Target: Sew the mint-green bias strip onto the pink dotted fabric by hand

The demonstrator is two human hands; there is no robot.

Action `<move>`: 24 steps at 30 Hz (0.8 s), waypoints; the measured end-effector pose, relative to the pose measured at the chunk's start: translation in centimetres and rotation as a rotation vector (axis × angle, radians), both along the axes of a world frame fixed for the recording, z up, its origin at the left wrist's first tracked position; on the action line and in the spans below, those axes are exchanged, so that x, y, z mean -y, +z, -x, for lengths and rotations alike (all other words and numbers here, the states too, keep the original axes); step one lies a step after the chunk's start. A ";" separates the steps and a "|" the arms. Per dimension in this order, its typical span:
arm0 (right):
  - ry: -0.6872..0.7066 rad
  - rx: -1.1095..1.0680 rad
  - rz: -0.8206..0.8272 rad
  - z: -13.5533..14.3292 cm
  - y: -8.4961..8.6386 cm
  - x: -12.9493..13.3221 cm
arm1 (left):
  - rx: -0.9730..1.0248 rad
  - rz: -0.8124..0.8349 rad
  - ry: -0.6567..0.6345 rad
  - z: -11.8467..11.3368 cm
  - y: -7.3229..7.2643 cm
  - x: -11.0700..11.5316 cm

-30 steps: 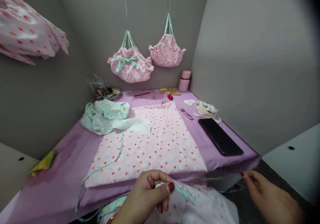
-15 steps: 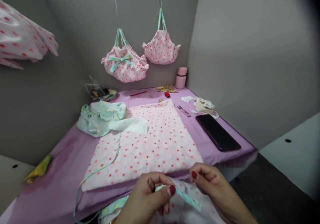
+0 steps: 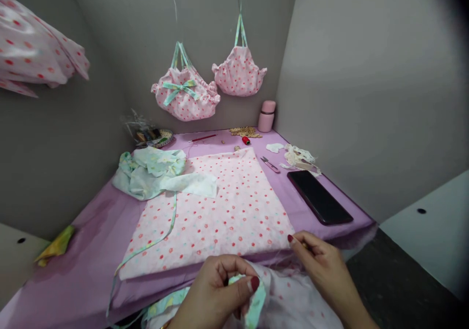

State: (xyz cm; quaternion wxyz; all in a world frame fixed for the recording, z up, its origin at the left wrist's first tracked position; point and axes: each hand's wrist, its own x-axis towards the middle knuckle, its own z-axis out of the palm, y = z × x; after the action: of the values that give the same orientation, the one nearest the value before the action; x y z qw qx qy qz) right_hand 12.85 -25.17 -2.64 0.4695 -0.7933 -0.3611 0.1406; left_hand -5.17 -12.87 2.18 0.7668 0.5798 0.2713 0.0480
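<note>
At the table's near edge, my left hand (image 3: 229,287) pinches a mint-green fabric strip (image 3: 255,303) between thumb and forefinger. The strip's end hangs down beside pale pink dotted cloth (image 3: 293,295) gathered below the table edge. My right hand (image 3: 322,263) is off to the right, near the corner of the dotted fabric, its thumb and forefinger pressed together. What they hold, if anything, is too small to make out; a faint thread-like line shows near the fingertips. Pink dotted fabric (image 3: 234,221) lies flat on the table ahead of both hands.
Crumpled mint fabric (image 3: 142,177) lies on the left, trailing a thin cord (image 3: 161,241). Thread snips (image 3: 270,164), a phone (image 3: 318,197), lace scraps (image 3: 300,157), a red thread spool (image 3: 245,141) and a pink flask (image 3: 266,116) sit right. Dotted garments (image 3: 186,97) hang behind.
My right hand has moved up and to the right, away from the left hand. The strip's free end, which pointed right, now hangs downward from my left hand.
</note>
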 end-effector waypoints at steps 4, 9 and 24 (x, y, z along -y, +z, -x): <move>-0.048 0.183 0.030 1.1 0.8 0.2 | -0.049 -0.094 0.023 -0.4 0.1 0.0; 0.259 0.298 -0.098 3.7 2.7 0.7 | -0.067 -0.403 0.091 -0.6 0.1 0.0; 0.291 0.150 -0.209 4.6 2.4 0.6 | -0.018 -0.216 0.073 -0.6 -1.0 0.0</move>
State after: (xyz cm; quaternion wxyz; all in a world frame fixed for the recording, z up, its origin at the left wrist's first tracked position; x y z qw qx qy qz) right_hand 8.30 -25.78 -0.28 0.4960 -0.6879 -0.5186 0.1089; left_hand -4.55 -12.86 1.14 0.6950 0.6493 0.2923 0.0998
